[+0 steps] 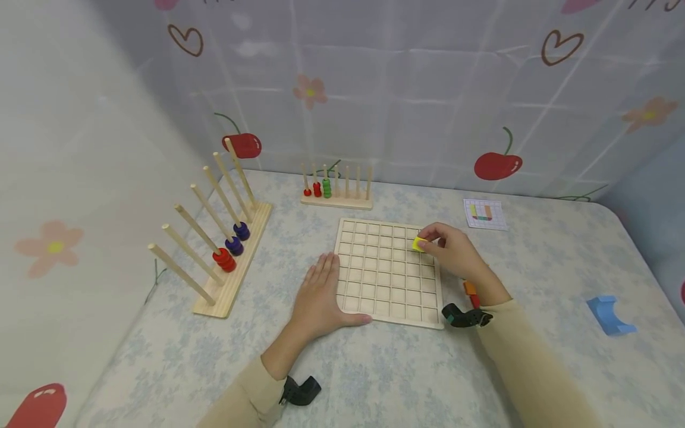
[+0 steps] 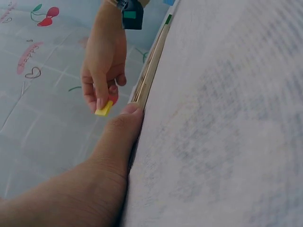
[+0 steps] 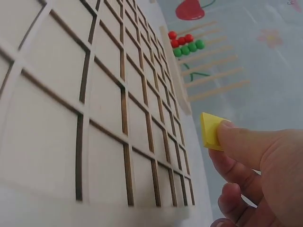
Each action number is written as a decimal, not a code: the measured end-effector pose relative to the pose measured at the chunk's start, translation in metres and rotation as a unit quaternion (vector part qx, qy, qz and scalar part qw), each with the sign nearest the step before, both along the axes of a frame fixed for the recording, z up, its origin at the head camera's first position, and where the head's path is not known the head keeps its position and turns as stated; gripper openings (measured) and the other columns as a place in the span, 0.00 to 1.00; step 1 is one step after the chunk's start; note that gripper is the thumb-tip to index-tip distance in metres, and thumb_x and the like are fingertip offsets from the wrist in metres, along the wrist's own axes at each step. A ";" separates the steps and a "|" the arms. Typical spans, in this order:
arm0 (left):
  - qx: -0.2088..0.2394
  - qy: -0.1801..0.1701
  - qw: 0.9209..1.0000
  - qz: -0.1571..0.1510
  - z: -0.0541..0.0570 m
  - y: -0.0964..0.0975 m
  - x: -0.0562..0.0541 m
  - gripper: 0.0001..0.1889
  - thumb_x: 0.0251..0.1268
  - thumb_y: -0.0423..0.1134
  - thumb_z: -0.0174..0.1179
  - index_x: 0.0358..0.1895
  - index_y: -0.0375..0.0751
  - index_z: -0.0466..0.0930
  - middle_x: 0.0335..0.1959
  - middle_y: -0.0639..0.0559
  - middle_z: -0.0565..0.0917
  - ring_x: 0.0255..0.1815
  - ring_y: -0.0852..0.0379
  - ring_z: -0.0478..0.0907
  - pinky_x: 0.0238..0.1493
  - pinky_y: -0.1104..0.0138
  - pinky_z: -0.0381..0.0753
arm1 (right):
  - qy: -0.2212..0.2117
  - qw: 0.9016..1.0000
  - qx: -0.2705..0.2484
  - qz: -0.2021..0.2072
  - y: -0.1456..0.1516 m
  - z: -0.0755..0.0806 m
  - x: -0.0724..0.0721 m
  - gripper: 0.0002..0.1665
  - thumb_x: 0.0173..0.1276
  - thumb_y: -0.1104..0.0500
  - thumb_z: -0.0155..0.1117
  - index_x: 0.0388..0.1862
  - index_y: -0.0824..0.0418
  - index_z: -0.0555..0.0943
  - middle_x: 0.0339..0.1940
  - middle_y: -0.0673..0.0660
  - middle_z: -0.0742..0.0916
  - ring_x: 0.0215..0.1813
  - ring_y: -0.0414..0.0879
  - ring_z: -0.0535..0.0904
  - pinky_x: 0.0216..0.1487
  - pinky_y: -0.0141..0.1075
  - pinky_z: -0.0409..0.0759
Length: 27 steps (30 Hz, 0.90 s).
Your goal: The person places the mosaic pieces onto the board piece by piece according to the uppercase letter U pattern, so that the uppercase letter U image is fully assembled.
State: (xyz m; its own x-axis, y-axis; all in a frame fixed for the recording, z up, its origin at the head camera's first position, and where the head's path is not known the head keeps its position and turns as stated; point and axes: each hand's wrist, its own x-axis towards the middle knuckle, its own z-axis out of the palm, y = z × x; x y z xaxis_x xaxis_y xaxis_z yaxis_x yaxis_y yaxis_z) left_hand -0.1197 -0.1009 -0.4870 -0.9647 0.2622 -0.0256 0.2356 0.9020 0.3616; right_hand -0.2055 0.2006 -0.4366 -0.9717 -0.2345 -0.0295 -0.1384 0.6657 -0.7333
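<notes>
A wooden grid board (image 1: 390, 270) with square cells lies flat on the table. My right hand (image 1: 452, 248) pinches a yellow square tile (image 1: 418, 244) between thumb and fingers. In the right wrist view the yellow tile (image 3: 211, 130) is raised above the board's surface, by its far corner. My left hand (image 1: 319, 297) lies with straight fingers along the board's left edge, its thumb stretched along the near edge. In the left wrist view the left thumb (image 2: 124, 123) touches the board's side. The left fingers are hidden there.
On the left stands a large peg rack (image 1: 246, 255) with red and purple rings. A small peg rack (image 1: 336, 201) with red and green beads is behind the board. A pattern card (image 1: 484, 214) lies back right. Orange and red pieces (image 1: 471, 291) sit by the right wrist; a blue curved block (image 1: 609, 315) lies farther right.
</notes>
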 end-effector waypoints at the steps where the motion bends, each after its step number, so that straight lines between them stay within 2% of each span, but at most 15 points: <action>1: 0.001 0.000 1.000 0.000 0.001 0.000 0.000 0.78 0.32 0.87 0.57 0.80 0.37 0.34 0.83 0.44 0.41 0.84 0.51 0.34 0.82 0.56 0.39 | -0.004 1.000 -0.004 0.004 -0.005 0.000 -0.002 0.11 0.72 0.53 0.63 0.49 0.55 0.80 0.46 0.57 0.84 0.33 0.50 0.70 0.31 0.35 0.69; 7: 0.005 0.001 1.000 0.003 0.002 0.001 0.001 0.78 0.33 0.86 0.59 0.80 0.36 0.36 0.83 0.43 0.42 0.84 0.50 0.36 0.83 0.55 0.40 | -0.016 0.999 -0.024 0.028 -0.035 0.002 -0.014 0.09 0.73 0.53 0.63 0.48 0.54 0.81 0.44 0.56 0.84 0.32 0.50 0.71 0.31 0.37 0.72; 14: -0.008 0.000 1.000 0.002 0.001 0.001 0.000 0.77 0.33 0.87 0.57 0.80 0.36 0.37 0.83 0.44 0.42 0.84 0.50 0.36 0.83 0.55 0.40 | -0.030 0.998 -0.029 0.047 -0.064 0.002 -0.023 0.10 0.73 0.54 0.62 0.49 0.55 0.81 0.45 0.56 0.84 0.36 0.50 0.74 0.37 0.40 0.75; 27: -0.004 0.005 1.000 -0.002 0.001 0.000 0.000 0.76 0.34 0.87 0.57 0.80 0.36 0.38 0.83 0.44 0.43 0.84 0.50 0.37 0.83 0.56 0.42 | -0.049 0.997 -0.026 0.058 -0.095 -0.004 -0.039 0.10 0.74 0.53 0.62 0.50 0.55 0.80 0.45 0.55 0.84 0.42 0.49 0.79 0.42 0.39 0.79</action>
State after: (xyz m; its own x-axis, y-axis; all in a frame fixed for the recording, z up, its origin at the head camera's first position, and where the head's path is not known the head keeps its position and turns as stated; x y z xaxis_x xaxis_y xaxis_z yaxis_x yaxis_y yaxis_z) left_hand -0.1193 -0.1006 -0.4855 -0.9636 0.2667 -0.0170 0.2439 0.9035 0.3523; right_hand -0.2443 0.1058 -0.4402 -0.9308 -0.3491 -0.1085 -0.1382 0.6108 -0.7796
